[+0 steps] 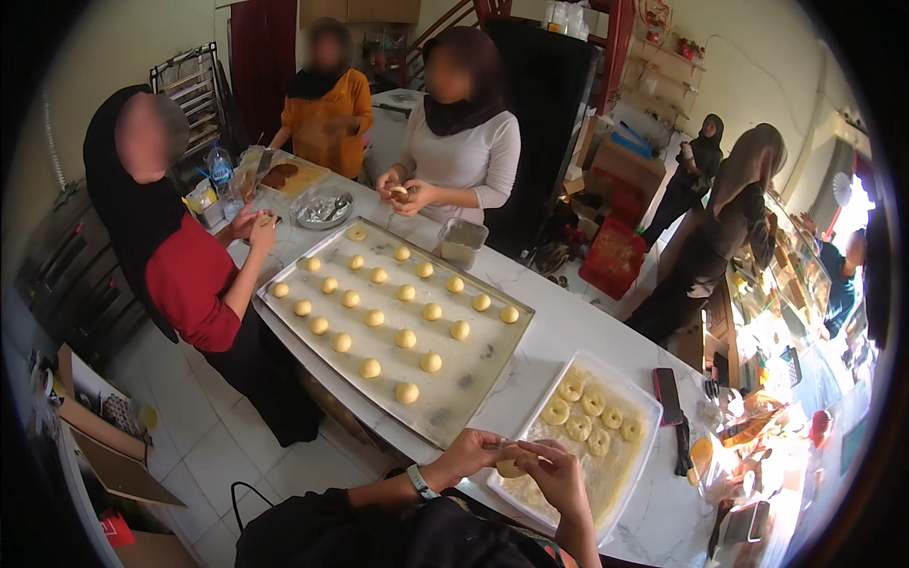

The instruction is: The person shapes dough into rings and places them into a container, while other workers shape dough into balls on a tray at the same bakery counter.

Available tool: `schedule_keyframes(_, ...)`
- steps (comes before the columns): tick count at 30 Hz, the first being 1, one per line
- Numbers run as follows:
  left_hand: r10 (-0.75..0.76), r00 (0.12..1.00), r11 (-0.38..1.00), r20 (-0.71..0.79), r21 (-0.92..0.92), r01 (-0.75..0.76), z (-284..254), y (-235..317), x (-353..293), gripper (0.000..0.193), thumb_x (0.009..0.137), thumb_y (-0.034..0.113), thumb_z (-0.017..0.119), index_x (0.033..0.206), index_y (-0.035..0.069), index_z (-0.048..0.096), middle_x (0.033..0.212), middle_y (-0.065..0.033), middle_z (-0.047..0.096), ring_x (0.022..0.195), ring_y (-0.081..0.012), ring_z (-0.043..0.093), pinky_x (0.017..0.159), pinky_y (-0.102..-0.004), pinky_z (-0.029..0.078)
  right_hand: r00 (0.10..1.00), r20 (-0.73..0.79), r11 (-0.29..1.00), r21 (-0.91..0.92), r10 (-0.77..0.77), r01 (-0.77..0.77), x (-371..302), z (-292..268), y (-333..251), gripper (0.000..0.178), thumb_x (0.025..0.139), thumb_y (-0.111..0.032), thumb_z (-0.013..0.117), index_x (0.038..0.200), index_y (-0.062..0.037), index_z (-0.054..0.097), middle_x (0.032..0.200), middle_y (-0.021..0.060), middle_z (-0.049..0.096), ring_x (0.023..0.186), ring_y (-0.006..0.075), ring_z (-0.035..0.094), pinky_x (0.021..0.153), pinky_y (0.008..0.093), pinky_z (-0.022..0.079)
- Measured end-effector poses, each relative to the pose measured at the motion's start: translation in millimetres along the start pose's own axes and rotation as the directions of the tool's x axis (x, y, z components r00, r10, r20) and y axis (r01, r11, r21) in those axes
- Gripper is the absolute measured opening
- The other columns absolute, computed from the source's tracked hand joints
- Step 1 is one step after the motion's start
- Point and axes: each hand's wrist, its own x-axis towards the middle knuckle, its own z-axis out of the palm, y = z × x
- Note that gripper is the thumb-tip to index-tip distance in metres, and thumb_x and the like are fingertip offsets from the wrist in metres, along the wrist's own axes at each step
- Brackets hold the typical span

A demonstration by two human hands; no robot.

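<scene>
The left hand [466,456] comes in on a forearm that slants from the lower edge up toward the right, a pale band [422,481] around its wrist. Its fingers reach rightward, bent, and thumb and fingertips are drawn close together. The right hand [557,475] rises on a steeper forearm, wrist bent so that the curled fingers point left and meet the other fingertips. Between them the two hands pinch a small pale-yellow piece of dough [509,469]; the fingers partly cover it, so its full shape cannot be told. It is held above the near left part of a white rectangular plastic tray [615,478], where several pale-yellow dough rings [598,441] lie grouped toward the far end.

Just beyond the left hand stretches a large shallow metal tray [478,374], set with spaced round balls of yellow dough [406,338]. Both trays rest on a white marble-patterned table [568,322]. Past the metal tray stand a clear square plastic container [463,244] and a round silver metal bowl [323,208]. Across the table, a co-worker in white sleeves [492,161] holds a small piece in both hands.
</scene>
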Motion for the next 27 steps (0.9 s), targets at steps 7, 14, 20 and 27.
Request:
schedule_keyframes(7, -0.028, 1.000, 0.999, 0.001, 0.020, 0.028, 75, -36, 8, 0.027, 0.082, 0.016, 0.068, 0.100, -0.003, 0.064, 0.092, -0.0066, 0.067, 0.086, -0.0093, 0.061, 0.074, -0.0213, 0.048, 0.997, 0.015, 0.978, 0.192, 0.074, -0.075, -40, -72, 29, 0.028, 0.077, -0.001, 0.067, 0.103, 0.0079, 0.061, 0.093, 0.0111, 0.063, 0.080, 0.0147, 0.062, 0.072, 0.0249, 0.051)
schedule_keyframes(14, 0.053, 0.989, 0.961, -0.135, -0.261, -0.087, 117, -47, -4, 0.027, 0.081, 0.013, 0.067, 0.102, -0.003, 0.062, 0.095, -0.0072, 0.065, 0.086, -0.0127, 0.062, 0.080, -0.0247, 0.050, 0.992, 0.036, 0.981, 0.148, 0.124, -0.128, -57, -109, 32, 0.028, 0.079, -0.002, 0.066, 0.105, 0.0071, 0.061, 0.086, 0.0088, 0.064, 0.078, 0.0115, 0.060, 0.072, 0.0234, 0.050)
schedule_keyframes(20, 0.027, 0.999, 0.977, -0.044, -0.211, -0.036, 119, -45, -1, 0.028, 0.080, 0.012, 0.068, 0.102, -0.003, 0.061, 0.096, -0.0085, 0.065, 0.089, -0.0142, 0.062, 0.080, -0.0247, 0.050, 0.997, 0.077, 0.995, 0.095, 0.005, -0.013, -59, -107, 33, 0.028, 0.080, -0.004, 0.065, 0.107, 0.0034, 0.062, 0.090, 0.0075, 0.065, 0.079, 0.0097, 0.059, 0.071, 0.0222, 0.049)
schedule_keyframes(27, -0.049, 0.998, 0.984, -0.041, -0.172, 0.041, 116, -37, 7, 0.023, 0.083, 0.013, 0.065, 0.101, -0.001, 0.062, 0.095, -0.0078, 0.065, 0.089, -0.0145, 0.062, 0.080, -0.0258, 0.051, 0.995, 0.005, 0.975, 0.197, 0.102, -0.101, -61, -104, 38, 0.030, 0.079, -0.005, 0.067, 0.108, 0.0024, 0.062, 0.093, 0.0062, 0.061, 0.083, 0.0096, 0.058, 0.071, 0.0220, 0.049)
